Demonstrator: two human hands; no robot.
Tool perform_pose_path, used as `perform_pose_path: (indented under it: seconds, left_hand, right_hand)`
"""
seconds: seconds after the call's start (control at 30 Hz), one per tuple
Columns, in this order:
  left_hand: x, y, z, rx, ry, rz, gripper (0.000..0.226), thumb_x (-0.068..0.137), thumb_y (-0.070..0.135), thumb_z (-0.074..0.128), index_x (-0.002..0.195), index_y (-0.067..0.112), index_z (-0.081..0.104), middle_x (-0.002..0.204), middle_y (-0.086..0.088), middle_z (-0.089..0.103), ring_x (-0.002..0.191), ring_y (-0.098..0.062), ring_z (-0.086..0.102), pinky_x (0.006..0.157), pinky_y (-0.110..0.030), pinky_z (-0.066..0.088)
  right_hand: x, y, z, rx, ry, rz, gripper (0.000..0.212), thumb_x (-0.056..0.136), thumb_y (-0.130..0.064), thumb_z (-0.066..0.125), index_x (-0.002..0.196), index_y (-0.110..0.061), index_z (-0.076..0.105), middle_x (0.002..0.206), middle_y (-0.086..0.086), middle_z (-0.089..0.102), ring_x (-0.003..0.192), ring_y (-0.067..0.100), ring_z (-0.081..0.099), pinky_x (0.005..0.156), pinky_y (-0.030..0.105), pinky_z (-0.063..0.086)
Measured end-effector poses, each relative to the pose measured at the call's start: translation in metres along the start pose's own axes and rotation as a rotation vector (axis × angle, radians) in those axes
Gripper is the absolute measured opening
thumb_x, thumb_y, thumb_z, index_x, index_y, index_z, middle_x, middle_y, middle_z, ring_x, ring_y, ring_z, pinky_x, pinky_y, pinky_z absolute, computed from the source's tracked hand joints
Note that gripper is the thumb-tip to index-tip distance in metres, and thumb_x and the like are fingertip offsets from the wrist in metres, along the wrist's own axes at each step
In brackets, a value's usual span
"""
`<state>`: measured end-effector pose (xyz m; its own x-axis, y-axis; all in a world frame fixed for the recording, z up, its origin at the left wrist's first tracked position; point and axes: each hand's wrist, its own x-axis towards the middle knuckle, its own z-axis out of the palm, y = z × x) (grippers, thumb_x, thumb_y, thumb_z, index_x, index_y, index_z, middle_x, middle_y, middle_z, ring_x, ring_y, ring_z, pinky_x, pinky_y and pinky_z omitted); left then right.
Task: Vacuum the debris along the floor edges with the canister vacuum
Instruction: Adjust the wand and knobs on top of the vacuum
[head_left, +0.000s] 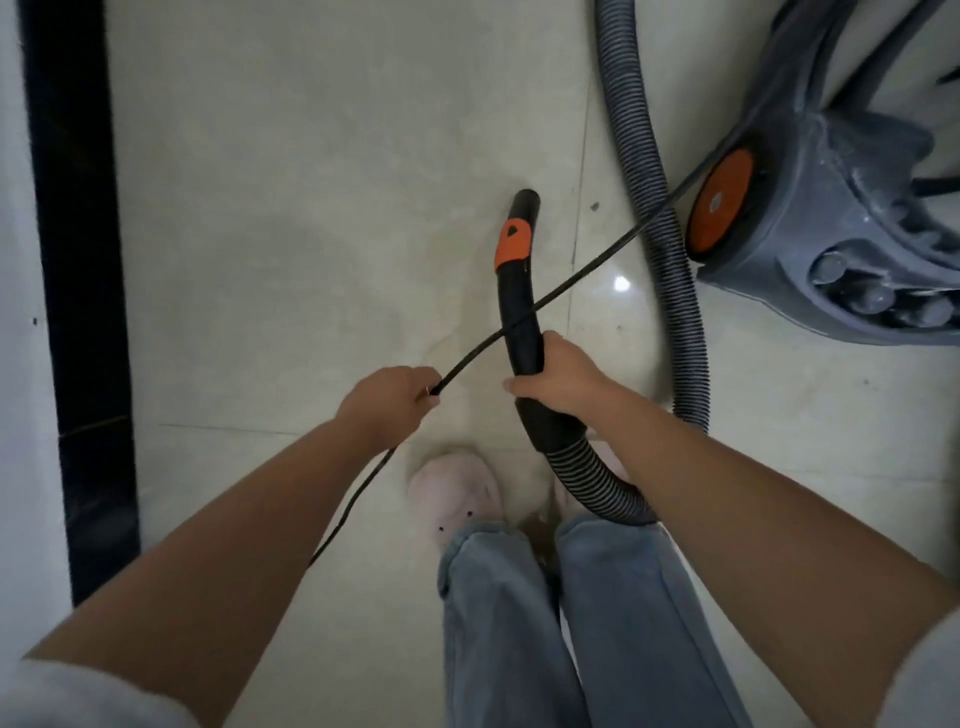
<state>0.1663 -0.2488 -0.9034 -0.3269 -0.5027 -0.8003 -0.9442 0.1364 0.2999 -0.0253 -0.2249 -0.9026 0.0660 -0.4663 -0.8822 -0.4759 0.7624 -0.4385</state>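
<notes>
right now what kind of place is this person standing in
Probably an indoor room or hallway of a home, beside a wall. The floor is glossy pale tile, a dark baseboard runs along the white wall on the left, and the person wears a soft pink slipper beside a canister vacuum.

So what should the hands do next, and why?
Probably the left hand should pull the black cord off to the side. The cord crosses over the hose handle that the right hand grips, so it would likely snag when the nozzle swings toward the dark floor edge.
</notes>
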Motion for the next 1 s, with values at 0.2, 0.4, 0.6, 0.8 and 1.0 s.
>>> perform_pose_path:
  seconds: [0.2,0.4,0.6,0.8,1.0]
  left_hand:
    - [-0.005,0.017,-0.016,-0.282,-0.060,-0.057,0.023,0.093,0.012,0.048,0.109,0.002,0.061,0.111,-0.012,0.063,0.106,-0.025,0.056,0.085,-0.025,0.038]
    - [-0.006,0.037,-0.080,-1.304,0.108,-0.382,0.035,0.094,0.009,0.048,0.128,0.003,0.050,0.115,-0.010,0.057,0.104,-0.020,0.053,0.087,-0.030,0.041]
    - [-0.006,0.056,-0.164,-1.502,0.242,-0.135,0.025,0.094,0.027,0.052,0.112,0.009,0.051,0.100,-0.001,0.061,0.093,-0.015,0.060,0.083,-0.030,0.046]
    - [-0.020,0.070,-0.199,-1.287,0.452,-0.149,0.015,0.092,0.017,0.056,0.104,0.008,0.053,0.091,0.000,0.059,0.091,-0.017,0.059,0.086,-0.033,0.050]
    - [-0.048,0.064,-0.246,-1.356,0.572,-0.167,0.017,0.096,0.021,0.050,0.108,0.009,0.048,0.090,0.002,0.057,0.086,-0.013,0.058,0.084,-0.032,0.049]
  right_hand:
    - [-0.021,-0.042,-0.020,0.156,-0.036,-0.056,0.060,0.078,-0.008,0.073,0.130,-0.010,0.041,0.110,0.001,0.052,0.101,0.019,0.052,0.083,0.029,0.044]
    - [-0.044,-0.060,-0.038,0.139,-0.061,-0.109,0.070,0.075,0.004,0.070,0.136,-0.017,0.041,0.116,0.004,0.055,0.104,0.019,0.053,0.085,0.029,0.043]
    - [-0.056,-0.084,-0.056,-0.093,-0.047,-0.253,0.071,0.077,0.000,0.070,0.138,-0.017,0.039,0.118,0.000,0.052,0.106,0.013,0.048,0.083,0.015,0.035]
    - [-0.083,-0.104,-0.095,-0.163,0.508,-0.330,0.023,0.084,-0.003,0.061,0.107,-0.001,0.062,0.103,0.013,0.064,0.099,0.026,0.059,0.085,0.031,0.044]
    - [-0.078,-0.127,-0.127,-0.764,0.380,-0.371,0.059,0.076,0.002,0.054,0.134,-0.005,0.045,0.140,0.015,0.043,0.131,0.036,0.036,0.108,0.055,0.027]
